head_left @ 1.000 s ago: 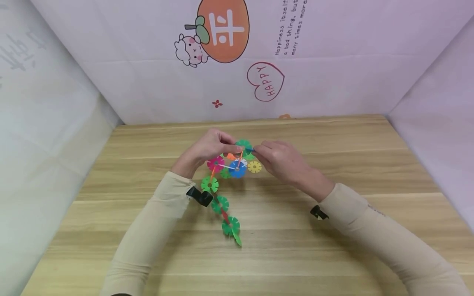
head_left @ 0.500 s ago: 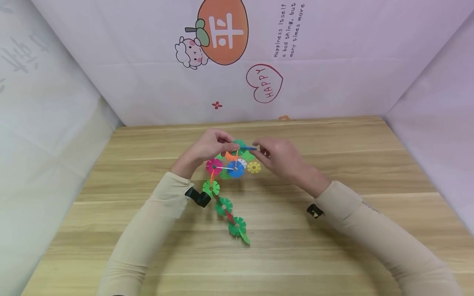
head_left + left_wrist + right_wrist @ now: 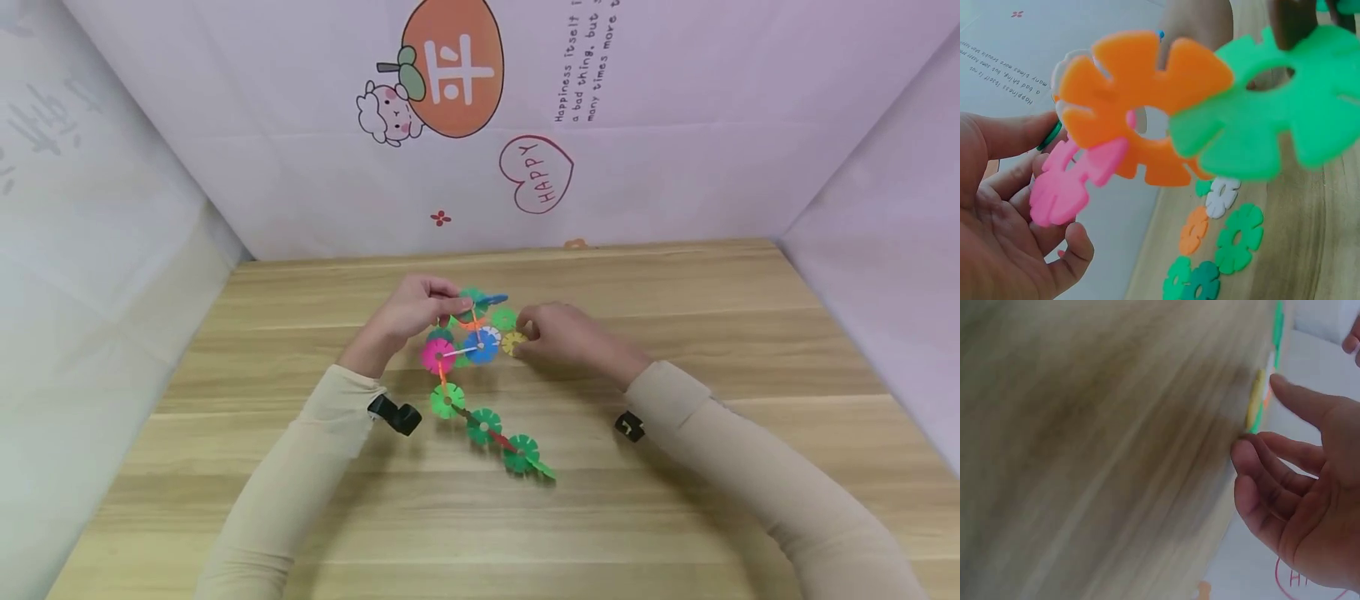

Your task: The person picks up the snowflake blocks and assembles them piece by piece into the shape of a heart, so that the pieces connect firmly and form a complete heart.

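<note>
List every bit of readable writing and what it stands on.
"平" on the orange fruit print.
"HAPPY" in the red heart on the back sheet.
"Happiness itself / a bad thing, but / many times more" on the back sheet; line ends cut off or tiny.
Grey characters on the left sheet: too faint to read.

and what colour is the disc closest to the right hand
Yellow; that disc shows best in the head view.

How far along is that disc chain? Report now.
Looks done: a chain of linked discs, with a blue disc at its far end. In hand: the left fingers hold the chain near that end; the right fingers are at the yellow disc, grip unclear. Probably left: that one, plus the white disc, orange disc and green disc on the table.
</note>
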Demonstrator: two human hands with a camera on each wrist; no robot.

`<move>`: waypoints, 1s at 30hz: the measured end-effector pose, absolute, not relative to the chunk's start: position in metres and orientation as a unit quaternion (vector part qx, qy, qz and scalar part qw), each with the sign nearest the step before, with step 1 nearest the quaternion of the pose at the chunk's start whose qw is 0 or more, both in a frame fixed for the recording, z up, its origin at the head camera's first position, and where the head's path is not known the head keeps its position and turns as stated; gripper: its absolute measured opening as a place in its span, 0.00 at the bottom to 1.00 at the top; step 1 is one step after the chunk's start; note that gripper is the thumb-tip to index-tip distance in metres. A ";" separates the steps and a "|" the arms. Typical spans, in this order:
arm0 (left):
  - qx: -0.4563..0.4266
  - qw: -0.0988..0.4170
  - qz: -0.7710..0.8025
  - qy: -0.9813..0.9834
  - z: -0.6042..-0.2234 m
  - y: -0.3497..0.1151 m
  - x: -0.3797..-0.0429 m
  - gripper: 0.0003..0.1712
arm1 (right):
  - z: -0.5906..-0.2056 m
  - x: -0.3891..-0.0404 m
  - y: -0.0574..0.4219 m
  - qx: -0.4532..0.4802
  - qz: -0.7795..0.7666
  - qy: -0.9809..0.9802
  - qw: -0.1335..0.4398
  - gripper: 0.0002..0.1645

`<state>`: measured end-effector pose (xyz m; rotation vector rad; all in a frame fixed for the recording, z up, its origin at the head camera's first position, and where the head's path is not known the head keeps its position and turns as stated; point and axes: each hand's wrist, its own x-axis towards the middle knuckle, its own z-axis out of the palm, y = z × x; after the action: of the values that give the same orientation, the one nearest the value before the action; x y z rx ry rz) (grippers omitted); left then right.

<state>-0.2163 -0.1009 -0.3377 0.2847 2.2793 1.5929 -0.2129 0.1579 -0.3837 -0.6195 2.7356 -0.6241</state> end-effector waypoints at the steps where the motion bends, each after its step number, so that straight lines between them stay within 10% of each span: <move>1: 0.101 0.173 0.563 0.802 -0.339 -0.101 -0.216 0.09 | -0.384 -0.212 0.157 -0.212 -0.210 0.945 0.135 0.24; 16: 0.079 0.192 0.573 0.793 -0.346 -0.105 -0.213 0.12 | -0.383 -0.210 0.163 -0.184 -0.253 0.931 0.188 0.14; 30: 0.086 0.188 0.582 0.787 -0.351 -0.104 -0.215 0.15 | -0.359 -0.194 0.171 -0.116 -0.585 0.793 0.122 0.17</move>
<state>-0.2154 -0.1037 -0.3506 0.2416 2.2125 1.6367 -0.1937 0.1711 -0.3595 -0.3375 2.3160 -1.7074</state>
